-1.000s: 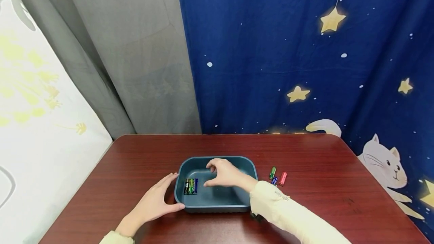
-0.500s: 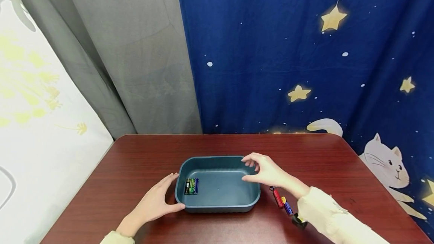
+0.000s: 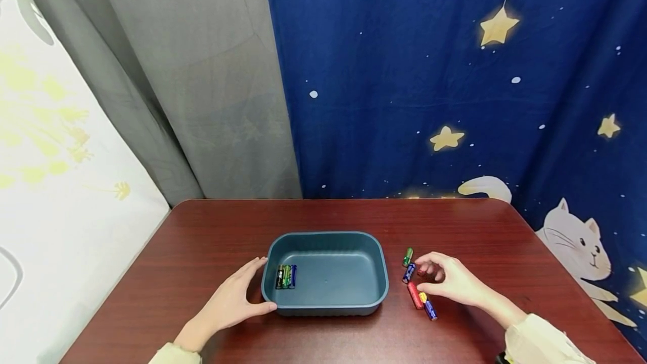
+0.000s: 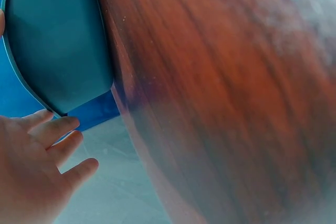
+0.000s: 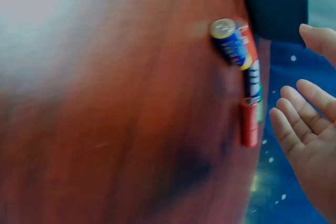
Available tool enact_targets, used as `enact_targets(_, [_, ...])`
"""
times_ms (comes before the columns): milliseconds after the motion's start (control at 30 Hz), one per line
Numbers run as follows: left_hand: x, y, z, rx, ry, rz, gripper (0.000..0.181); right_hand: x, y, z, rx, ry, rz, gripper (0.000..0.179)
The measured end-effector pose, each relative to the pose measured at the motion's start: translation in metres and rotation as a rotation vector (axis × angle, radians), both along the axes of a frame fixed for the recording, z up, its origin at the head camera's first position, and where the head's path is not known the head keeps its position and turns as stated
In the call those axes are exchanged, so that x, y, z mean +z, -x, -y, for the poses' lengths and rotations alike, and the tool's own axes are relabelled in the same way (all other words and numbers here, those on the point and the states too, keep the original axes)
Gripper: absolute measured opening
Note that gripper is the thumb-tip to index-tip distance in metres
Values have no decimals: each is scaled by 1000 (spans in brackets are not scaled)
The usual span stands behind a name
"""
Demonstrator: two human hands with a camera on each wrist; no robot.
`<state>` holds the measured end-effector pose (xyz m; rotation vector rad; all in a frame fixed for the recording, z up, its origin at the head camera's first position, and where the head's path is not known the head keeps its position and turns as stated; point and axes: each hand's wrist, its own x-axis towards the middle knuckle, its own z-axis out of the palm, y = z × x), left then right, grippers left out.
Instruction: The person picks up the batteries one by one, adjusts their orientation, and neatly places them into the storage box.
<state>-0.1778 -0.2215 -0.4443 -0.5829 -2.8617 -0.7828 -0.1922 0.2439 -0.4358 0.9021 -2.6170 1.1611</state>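
My left hand [image 3: 229, 299] rests at the left end of a blue-green plastic bin [image 3: 328, 311], its fingers along the side and its thumb at the front corner. Inside the bin, a short row of batteries [image 3: 286, 277] in black, green and blue lies against the left wall. To the right of the bin my right hand [image 3: 452, 281] is over loose batteries, thumb and fingers spread apart with nothing held. Those are a green battery [image 3: 408, 257], a blue battery [image 3: 409, 273], a red battery [image 3: 415, 295] and a yellow-ended blue battery [image 3: 428, 306]. A second red battery [image 5: 250, 124] is mostly hidden by the hand in the head view.
The reddish-brown wooden table [image 3: 227, 223] carries all of this. Behind it hang a grey curtain [image 3: 212, 100] and a blue star-patterned curtain [image 3: 379, 83]. A white printed cloth [image 3: 60, 229] hangs on the left.
My right hand has moved from over the bin, past its right rim, to the loose batteries outside. The left hand and the batteries in the bin stay as they were.
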Motion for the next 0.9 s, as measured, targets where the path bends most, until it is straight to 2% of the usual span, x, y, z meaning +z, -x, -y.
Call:
enact_targets(200, [0,0,0,6,7,9,90,-20,-12,-16,48,-4,112,37])
enact_targets(300, [0,0,0,10,7,17,90,-26,-17,-19,87,-10,135,38])
enact_targets(567, [-1,0,0,10,6,21,90,-31,-21,-22,99,-62,109,42])
enact_targets(900, [-2,0,0,14,7,7,90,-37,-19,-23,119,-81,24,41])
